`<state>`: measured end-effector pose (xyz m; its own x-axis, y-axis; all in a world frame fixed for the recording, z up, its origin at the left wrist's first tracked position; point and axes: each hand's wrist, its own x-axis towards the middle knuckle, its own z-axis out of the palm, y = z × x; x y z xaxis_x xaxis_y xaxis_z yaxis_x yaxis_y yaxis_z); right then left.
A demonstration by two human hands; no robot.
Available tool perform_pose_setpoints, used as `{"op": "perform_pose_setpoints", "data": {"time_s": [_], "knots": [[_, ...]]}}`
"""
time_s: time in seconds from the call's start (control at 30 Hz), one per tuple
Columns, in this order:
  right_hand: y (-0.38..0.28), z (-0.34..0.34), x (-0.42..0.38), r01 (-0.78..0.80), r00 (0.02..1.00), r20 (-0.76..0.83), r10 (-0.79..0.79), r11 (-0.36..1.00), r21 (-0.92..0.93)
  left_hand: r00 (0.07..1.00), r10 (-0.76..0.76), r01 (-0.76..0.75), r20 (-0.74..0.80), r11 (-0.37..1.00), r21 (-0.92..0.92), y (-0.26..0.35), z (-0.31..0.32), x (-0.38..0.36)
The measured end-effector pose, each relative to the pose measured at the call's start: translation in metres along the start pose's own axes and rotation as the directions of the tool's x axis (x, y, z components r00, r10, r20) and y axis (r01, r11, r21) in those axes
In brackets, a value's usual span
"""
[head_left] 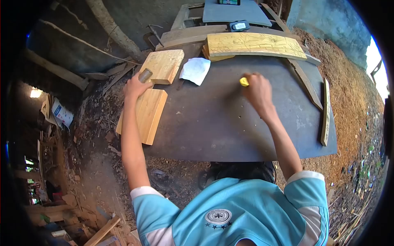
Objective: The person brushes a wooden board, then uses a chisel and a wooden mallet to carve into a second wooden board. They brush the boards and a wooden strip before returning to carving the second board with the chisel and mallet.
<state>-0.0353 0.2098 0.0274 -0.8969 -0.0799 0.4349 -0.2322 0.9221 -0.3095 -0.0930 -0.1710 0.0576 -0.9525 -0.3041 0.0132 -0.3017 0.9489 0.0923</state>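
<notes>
My left hand [136, 86] is at the table's left side, its fingers closed around a short, brownish, shiny piece [145, 75] whose kind I cannot make out. It lies between two pale wooden blocks, one block [163, 65] farther away and another block [151, 115] nearer me. Over the middle of the dark table my right hand [259, 94] is closed in a fist on a small yellow object [244, 81]. Only its rounded yellow end shows; the fingers hide the rest. A crumpled white sheet [195, 70] rests between the hands, nearer the far block.
A carved yellowish board [254, 45] lies across the back of the dark tabletop [205, 131]. Behind it are a small black device [238, 26] and a grey panel [236, 13]. A narrow wooden strip [325, 110] lies along the right edge. Sawdust [344, 94] covers the ground beyond.
</notes>
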Motion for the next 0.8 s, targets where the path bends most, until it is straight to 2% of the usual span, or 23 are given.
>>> {"op": "perform_pose_setpoints", "data": {"time_s": [0.07, 0.1, 0.13, 0.17, 0.2, 0.3, 0.33, 0.37, 0.4, 0.43, 0.5, 0.53, 0.57, 0.6, 0.63, 0.7, 0.77, 0.8], "knots": [[0.002, 0.01, -0.022, 0.095, 0.979, 0.158, -0.125, 0.978, 0.185, 1.0, 0.001, -0.001, -0.011, 1.0, 0.019, 0.003, -0.001, 0.003], [-0.048, -0.032, -0.04, 0.105, 0.919, 0.243, -0.311, 0.787, 0.609, 1.0, 0.005, -0.005, -0.018, 1.0, 0.014, 0.004, -0.002, 0.007], [-0.073, -0.041, -0.064, -0.011, 0.835, 0.234, -0.498, 0.409, 0.912, 1.0, 0.011, -0.011, -0.017, 1.0, 0.013, 0.001, 0.001, 0.007], [-0.092, -0.042, -0.086, -0.191, 0.675, 0.343, -0.654, 0.294, 0.937, 1.0, 0.018, -0.018, -0.016, 1.0, 0.016, -0.001, 0.004, 0.006], [-0.103, -0.037, -0.098, -0.096, 0.567, 0.378, -0.732, 0.397, 0.913, 0.998, 0.01, -0.01, -0.055, 1.0, 0.017, -0.002, 0.008, 0.006], [-0.053, -0.026, -0.059, -0.312, 0.622, 0.66, -0.421, 0.64, 0.702, 0.999, 0.028, -0.028, -0.042, 1.0, -0.014, -0.006, 0.01, 0.008], [-0.019, -0.017, -0.035, -0.322, 0.743, 0.621, -0.25, 0.681, 0.658, 0.998, 0.023, -0.023, -0.056, 1.0, -0.003, -0.003, 0.008, 0.005], [0.019, -0.013, -0.008, -0.324, 0.86, 0.51, -0.023, 0.748, 0.58, 0.998, 0.023, -0.023, -0.062, 1.0, 0.0, -0.003, 0.008, 0.004], [0.074, 0.011, 0.011, -0.11, 0.989, 0.142, 0.047, 0.873, 0.474, 0.998, 0.025, -0.025, -0.065, 1.0, 0.004, -0.003, 0.009, 0.004], [0.083, -0.006, 0.033, -0.203, 0.977, 0.045, 0.21, 0.971, -0.129, 0.997, 0.027, -0.027, -0.071, 1.0, 0.004, -0.003, 0.009, 0.004], [0.075, -0.016, 0.025, -0.018, 0.999, 0.031, 0.014, 0.994, 0.111, 0.994, 0.042, -0.04, -0.098, 0.999, 0.017, -0.007, 0.013, 0.01], [0.038, -0.025, 0.007, 0.061, 0.978, 0.133, -0.163, 0.825, 0.562, 0.993, 0.042, -0.04, -0.109, 0.999, 0.02, -0.008, 0.016, 0.011], [-0.006, -0.041, -0.016, 0.107, 0.877, 0.228, -0.423, 0.634, 0.766, 0.995, 0.03, -0.029, -0.097, 1.0, 0.012, -0.006, 0.016, 0.007], [-0.041, -0.05, -0.041, -0.03, 0.757, 0.288, -0.587, 0.409, 0.912, 0.996, 0.019, -0.019, -0.09, 1.0, 0.009, -0.002, 0.012, 0.003], [-0.068, -0.057, -0.059, -0.19, 0.573, 0.421, -0.703, 0.385, 0.903, 0.996, 0.013, -0.012, -0.084, 1.0, 0.011, -0.001, 0.008, 0.002], [-0.095, -0.022, -0.072, -0.077, 0.462, 0.27, -0.845, 0.265, 0.961, 0.996, 0.024, -0.023, -0.09, 1.0, 0.011, -0.005, 0.012, 0.004], [-0.084, 0.002, -0.039, -0.013, 0.622, 0.259, -0.739, 0.32, 0.947, 0.995, 0.034, -0.034, -0.09, 0.999, -0.006, -0.003, 0.011, 0.003], [-0.064, 0.019, -0.018, -0.026, 0.742, 0.311, -0.594, 0.438, 0.899, 0.996, 0.031, -0.033, -0.081, 0.999, -0.021, -0.002, 0.01, 0.0]]}}
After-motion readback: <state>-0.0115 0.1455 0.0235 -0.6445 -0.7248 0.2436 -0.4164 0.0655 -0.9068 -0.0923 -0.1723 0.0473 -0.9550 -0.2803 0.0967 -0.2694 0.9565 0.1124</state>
